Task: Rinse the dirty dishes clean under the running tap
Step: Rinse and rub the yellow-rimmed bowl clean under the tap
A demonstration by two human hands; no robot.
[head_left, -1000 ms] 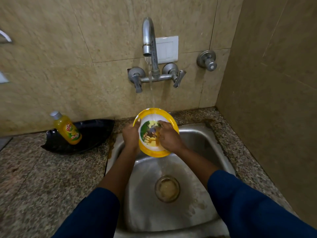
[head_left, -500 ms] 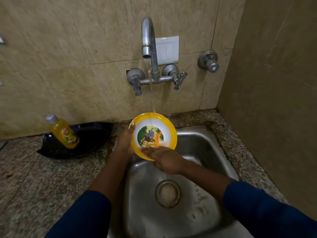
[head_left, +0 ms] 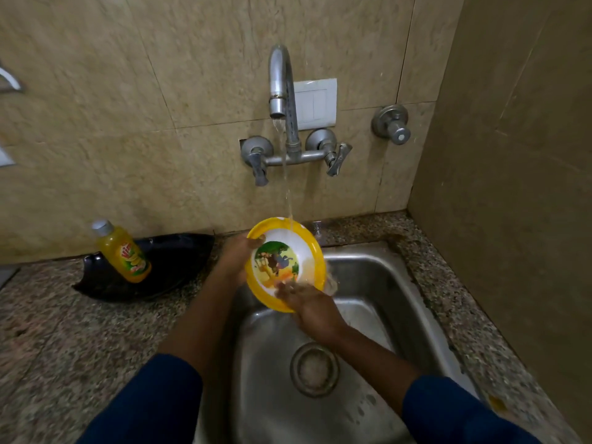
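Note:
A yellow-rimmed plate [head_left: 285,261] with a white inside and a cartoon picture is tilted toward me over the steel sink [head_left: 378,283]. My left hand [head_left: 235,259] grips its left rim, thumb over the edge. My right hand [head_left: 307,302] lies at the plate's lower edge, its fingers on the wet inner face; they are blurred. Water runs from the wall tap [head_left: 278,88] in a thin stream onto the plate's top rim and spills off the right side.
A yellow dish-soap bottle [head_left: 123,251] leans in a black dish [head_left: 173,267] on the granite counter [head_left: 64,331] left of the sink. The drain [head_left: 314,368] sits below my hands. A beige side wall stands close on the right. Two tap handles stick out under the spout.
My right hand slid from the plate's centre down to its lower edge. The plate tilted a little more upright, its picture now uncovered, and water sheets off its right side.

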